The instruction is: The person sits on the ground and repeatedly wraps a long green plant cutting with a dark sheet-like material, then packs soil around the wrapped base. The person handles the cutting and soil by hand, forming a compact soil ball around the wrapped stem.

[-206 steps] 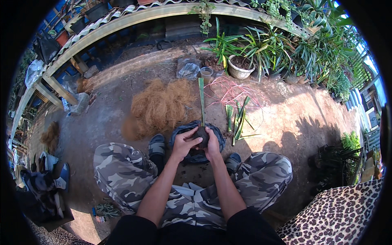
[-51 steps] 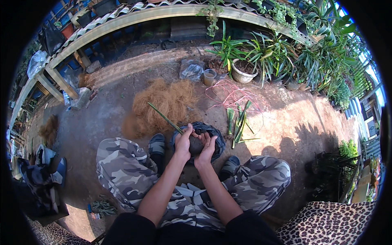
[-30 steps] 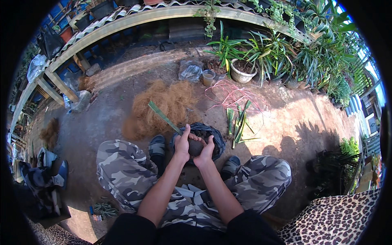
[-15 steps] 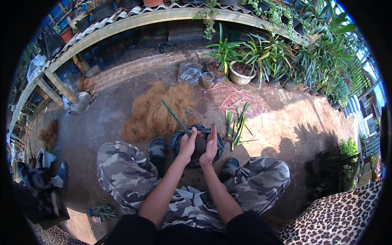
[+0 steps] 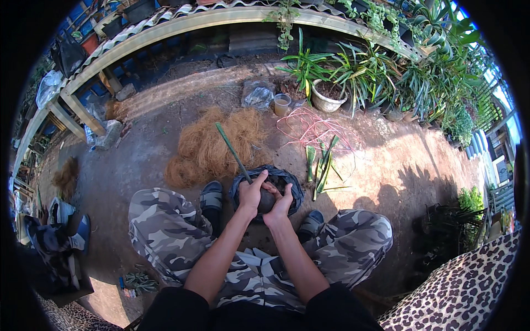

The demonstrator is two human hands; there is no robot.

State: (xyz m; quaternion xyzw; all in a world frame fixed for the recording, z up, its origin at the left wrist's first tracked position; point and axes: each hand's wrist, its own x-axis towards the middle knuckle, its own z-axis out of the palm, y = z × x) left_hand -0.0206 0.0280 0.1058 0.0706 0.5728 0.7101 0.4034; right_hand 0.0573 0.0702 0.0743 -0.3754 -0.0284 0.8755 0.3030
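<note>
Two bare hands cup one dark ball (image 5: 266, 202) between them: the left hand (image 5: 250, 194) curves along its left side, the right hand (image 5: 280, 206) along its right, palms inward and fingers bent toward each other at the far side. A narrow green leaf (image 5: 232, 148) rises from beside the left thumb, its long axis slanting forward and leftward, away from the right hand; the left hand is clearly the nearer one, touching or almost touching its base. Whether the left fingers pinch the leaf or it simply stands in the ball, I cannot tell. The ball lies directly between both palms, over the mouth of a black plastic bag (image 5: 297, 192) that spreads beneath the hands. Ahead and left of the left hand sits brown fibre (image 5: 212, 144); ahead and right of the right hand, cut leaf pieces (image 5: 324, 166).
</note>
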